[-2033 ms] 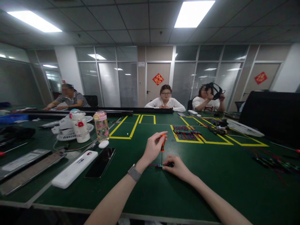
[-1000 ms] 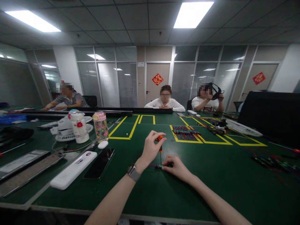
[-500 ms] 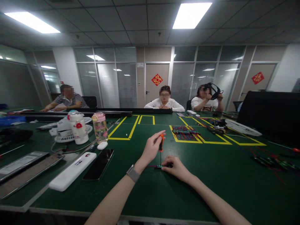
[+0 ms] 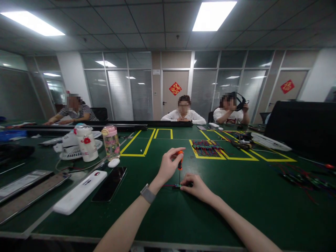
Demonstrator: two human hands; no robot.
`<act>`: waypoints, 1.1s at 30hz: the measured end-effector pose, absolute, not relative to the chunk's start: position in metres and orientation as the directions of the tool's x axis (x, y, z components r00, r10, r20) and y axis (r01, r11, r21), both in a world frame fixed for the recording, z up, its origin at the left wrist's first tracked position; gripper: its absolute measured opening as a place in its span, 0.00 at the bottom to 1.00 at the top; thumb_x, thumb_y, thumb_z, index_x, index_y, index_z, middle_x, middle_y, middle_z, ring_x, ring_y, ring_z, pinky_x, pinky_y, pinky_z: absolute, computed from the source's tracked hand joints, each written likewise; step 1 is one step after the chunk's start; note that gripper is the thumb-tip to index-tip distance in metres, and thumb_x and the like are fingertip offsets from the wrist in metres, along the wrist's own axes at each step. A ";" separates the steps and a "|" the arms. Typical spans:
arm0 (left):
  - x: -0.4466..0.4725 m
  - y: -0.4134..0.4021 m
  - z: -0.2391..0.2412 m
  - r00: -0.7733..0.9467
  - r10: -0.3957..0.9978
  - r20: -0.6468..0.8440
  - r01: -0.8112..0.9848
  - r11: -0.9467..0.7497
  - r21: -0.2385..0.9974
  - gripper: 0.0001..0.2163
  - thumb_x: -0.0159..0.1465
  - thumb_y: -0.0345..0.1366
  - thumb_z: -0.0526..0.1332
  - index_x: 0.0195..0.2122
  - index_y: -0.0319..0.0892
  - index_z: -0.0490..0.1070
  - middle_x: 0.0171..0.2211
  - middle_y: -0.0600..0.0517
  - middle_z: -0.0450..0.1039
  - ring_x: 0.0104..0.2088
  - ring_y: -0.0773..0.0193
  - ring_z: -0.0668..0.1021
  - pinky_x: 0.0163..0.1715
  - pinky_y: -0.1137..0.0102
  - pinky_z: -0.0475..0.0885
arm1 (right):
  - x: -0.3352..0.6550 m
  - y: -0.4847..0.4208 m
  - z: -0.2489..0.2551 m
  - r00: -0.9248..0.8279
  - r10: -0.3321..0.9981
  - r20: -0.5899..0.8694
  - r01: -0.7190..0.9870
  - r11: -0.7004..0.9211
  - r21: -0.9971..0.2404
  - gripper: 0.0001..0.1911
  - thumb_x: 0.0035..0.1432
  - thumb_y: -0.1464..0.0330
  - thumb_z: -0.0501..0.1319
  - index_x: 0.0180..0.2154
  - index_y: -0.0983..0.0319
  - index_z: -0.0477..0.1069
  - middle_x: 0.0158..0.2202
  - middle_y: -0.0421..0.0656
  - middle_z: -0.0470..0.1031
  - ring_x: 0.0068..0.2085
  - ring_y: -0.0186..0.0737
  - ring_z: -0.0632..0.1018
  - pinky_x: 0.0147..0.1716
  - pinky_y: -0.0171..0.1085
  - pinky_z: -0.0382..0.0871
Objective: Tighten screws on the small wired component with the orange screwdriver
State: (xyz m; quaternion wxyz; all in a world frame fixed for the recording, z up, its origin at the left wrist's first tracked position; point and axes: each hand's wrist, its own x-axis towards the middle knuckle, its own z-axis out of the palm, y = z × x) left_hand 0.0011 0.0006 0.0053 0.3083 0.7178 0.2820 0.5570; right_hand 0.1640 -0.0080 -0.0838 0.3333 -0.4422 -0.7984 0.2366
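Nearly upright thin-shafted screwdriver [image 4: 180, 165] in left fingers [image 4: 174, 151], small wired board [image 4: 177, 186]

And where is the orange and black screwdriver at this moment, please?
In the head view, the screwdriver stands nearly upright just right of centre, held by the left hand, over the small circuit board touched by the right hand.

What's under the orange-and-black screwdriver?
Under the slim orange-and-black screwdriver lies a small green circuit board with thin reddish wires. The bare right hand covers anything beneath it, so that is unseen.
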 end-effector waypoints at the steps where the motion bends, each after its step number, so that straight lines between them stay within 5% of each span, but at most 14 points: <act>1: 0.001 0.001 0.005 0.196 0.741 0.642 0.099 -0.667 0.739 0.11 0.62 0.36 0.58 0.44 0.42 0.74 0.36 0.50 0.71 0.35 0.65 0.75 0.37 0.70 0.73 | 0.164 -0.008 -0.084 -0.387 0.864 0.322 0.550 0.497 -0.672 0.03 0.49 0.70 0.66 0.30 0.62 0.78 0.30 0.42 0.73 0.32 0.36 0.73 0.33 0.34 0.66; 5: -0.001 -0.002 0.006 0.151 0.674 0.723 0.230 -0.736 0.637 0.10 0.62 0.37 0.59 0.43 0.44 0.75 0.39 0.49 0.70 0.39 0.64 0.74 0.42 0.68 0.71 | 0.164 -0.008 -0.083 -0.383 0.868 0.316 0.552 0.489 -0.675 0.03 0.49 0.70 0.66 0.30 0.62 0.78 0.31 0.42 0.73 0.32 0.37 0.73 0.33 0.34 0.66; 11: 0.001 -0.001 0.006 0.246 0.736 0.631 0.052 -0.660 0.750 0.13 0.65 0.37 0.54 0.48 0.42 0.73 0.38 0.48 0.72 0.37 0.64 0.76 0.37 0.70 0.72 | 0.163 -0.009 -0.082 -0.382 0.869 0.314 0.551 0.486 -0.678 0.03 0.49 0.71 0.66 0.29 0.63 0.78 0.30 0.42 0.73 0.32 0.36 0.73 0.33 0.34 0.66; 16: 0.000 -0.002 0.004 0.154 0.666 0.730 0.263 -0.740 0.619 0.10 0.63 0.37 0.58 0.43 0.45 0.75 0.39 0.49 0.70 0.41 0.63 0.74 0.44 0.67 0.70 | 0.164 -0.007 -0.085 -0.376 0.870 0.318 0.561 0.487 -0.669 0.04 0.48 0.69 0.66 0.30 0.62 0.78 0.30 0.42 0.73 0.32 0.37 0.73 0.33 0.34 0.66; 19: 0.001 -0.002 0.004 0.214 0.675 0.706 0.151 -0.737 0.659 0.14 0.67 0.36 0.51 0.51 0.44 0.71 0.45 0.47 0.71 0.45 0.62 0.75 0.48 0.65 0.69 | 0.164 -0.006 -0.086 -0.386 0.866 0.318 0.551 0.493 -0.673 0.04 0.49 0.69 0.66 0.30 0.62 0.78 0.31 0.42 0.73 0.31 0.37 0.73 0.33 0.34 0.66; 22: 0.002 -0.001 0.003 0.261 0.714 0.649 0.056 -0.683 0.728 0.14 0.66 0.37 0.52 0.51 0.43 0.70 0.42 0.47 0.73 0.40 0.63 0.77 0.41 0.68 0.72 | 0.164 -0.005 -0.087 -0.388 0.867 0.312 0.545 0.489 -0.681 0.04 0.48 0.70 0.66 0.30 0.62 0.78 0.31 0.42 0.73 0.31 0.36 0.73 0.32 0.34 0.66; 28: -0.001 -0.001 0.003 0.125 0.668 0.734 0.298 -0.731 0.614 0.10 0.63 0.38 0.58 0.42 0.44 0.75 0.40 0.49 0.70 0.40 0.63 0.74 0.43 0.68 0.70 | 0.164 -0.008 -0.084 -0.382 0.868 0.317 0.548 0.488 -0.679 0.04 0.48 0.70 0.66 0.30 0.62 0.78 0.31 0.42 0.73 0.32 0.37 0.73 0.33 0.34 0.66; 33: -0.001 0.003 0.005 0.227 0.764 0.604 0.064 -0.630 0.774 0.15 0.66 0.36 0.52 0.51 0.42 0.70 0.41 0.48 0.73 0.38 0.64 0.77 0.40 0.68 0.72 | 0.164 -0.010 -0.081 -0.396 0.862 0.317 0.548 0.499 -0.672 0.04 0.49 0.70 0.65 0.30 0.62 0.78 0.31 0.42 0.73 0.32 0.37 0.73 0.34 0.34 0.66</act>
